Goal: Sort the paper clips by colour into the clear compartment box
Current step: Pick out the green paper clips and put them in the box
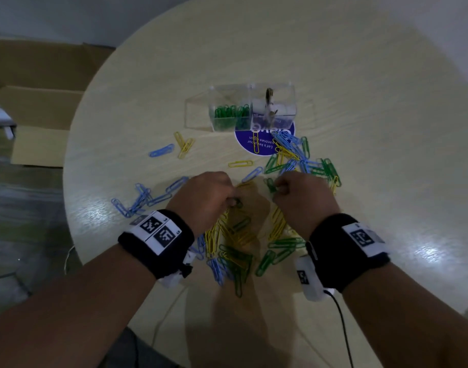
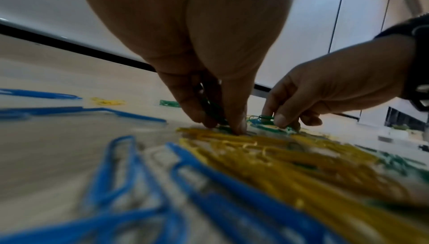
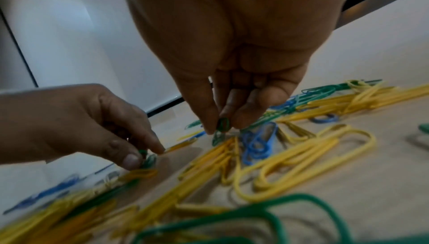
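Note:
Blue, yellow and green paper clips [image 1: 235,235] lie scattered over the round table [image 1: 360,75]. The clear compartment box [image 1: 251,107] stands at the far middle, with green clips [image 1: 228,114] in its left compartment. My left hand [image 1: 234,199] [image 2: 223,121] pinches green clips [image 2: 213,106] [image 3: 147,158] just above the yellow pile. My right hand [image 1: 276,188] [image 3: 221,125] pinches a green clip [image 3: 223,124] [image 2: 267,117] by its end, low over the table. The two hands are close together near the table's middle.
A round blue sticker [image 1: 264,140] lies under the box's front right. Blue clips [image 1: 140,199] spread at the left, a mixed heap [image 1: 304,158] at the right. Cardboard boxes [image 1: 39,102] stand off the table's left edge. A cable [image 1: 344,328] hangs from my right wrist.

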`<state>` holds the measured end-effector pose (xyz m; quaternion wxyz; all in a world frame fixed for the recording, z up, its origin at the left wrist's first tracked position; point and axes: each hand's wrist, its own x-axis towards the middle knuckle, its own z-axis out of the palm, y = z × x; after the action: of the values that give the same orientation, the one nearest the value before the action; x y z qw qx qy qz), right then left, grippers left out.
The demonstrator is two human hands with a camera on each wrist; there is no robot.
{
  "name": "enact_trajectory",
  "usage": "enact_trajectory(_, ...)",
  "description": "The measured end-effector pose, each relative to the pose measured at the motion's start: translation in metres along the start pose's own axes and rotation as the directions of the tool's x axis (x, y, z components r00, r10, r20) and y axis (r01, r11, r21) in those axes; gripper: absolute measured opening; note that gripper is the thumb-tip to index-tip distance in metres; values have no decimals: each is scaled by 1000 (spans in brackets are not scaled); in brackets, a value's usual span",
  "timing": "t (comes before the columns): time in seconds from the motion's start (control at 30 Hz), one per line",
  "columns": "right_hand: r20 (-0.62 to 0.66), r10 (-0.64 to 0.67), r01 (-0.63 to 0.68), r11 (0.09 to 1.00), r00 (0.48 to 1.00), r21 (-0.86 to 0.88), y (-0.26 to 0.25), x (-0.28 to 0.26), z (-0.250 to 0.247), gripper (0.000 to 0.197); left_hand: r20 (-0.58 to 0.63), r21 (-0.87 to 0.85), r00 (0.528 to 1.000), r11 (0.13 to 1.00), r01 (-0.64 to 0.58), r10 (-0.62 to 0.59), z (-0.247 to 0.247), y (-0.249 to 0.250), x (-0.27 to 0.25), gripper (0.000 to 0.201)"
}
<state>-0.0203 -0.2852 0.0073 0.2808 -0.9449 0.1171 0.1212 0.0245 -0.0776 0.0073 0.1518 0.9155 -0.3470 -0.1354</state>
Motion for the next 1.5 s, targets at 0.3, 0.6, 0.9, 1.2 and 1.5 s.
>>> enact_trajectory(0.3, 132, 28, -9, 990, 991, -143, -13, 10, 1, 21, 32, 27, 998, 998, 62, -63, 0, -9, -1, 12)
enact_trajectory(0.6, 140, -135, 158, 973, 981, -170, -17, -2, 6, 9, -46, -1, 998, 999, 42, -42, 7, -9, -14, 8)
enact_trajectory(0.9, -149, -24, 59, 972, 988, 228, -50, 52, -51, 10, -343, -663, 741, 708, 244, -577, -55, -26, 55, 6)
enact_trajectory(1.2, -68, 28, -5, 948, 997, 318, -83, 116, -43, 12, -305, -710, 720, 652, 265, -624, -51, -49, 96, 33)
enact_trajectory(1.5, -13, -205, 205, 972, 979, 118, -30, -21, -21, 16, -110, -319, 981, 940, 117, -159, -25, -12, -34, 10)
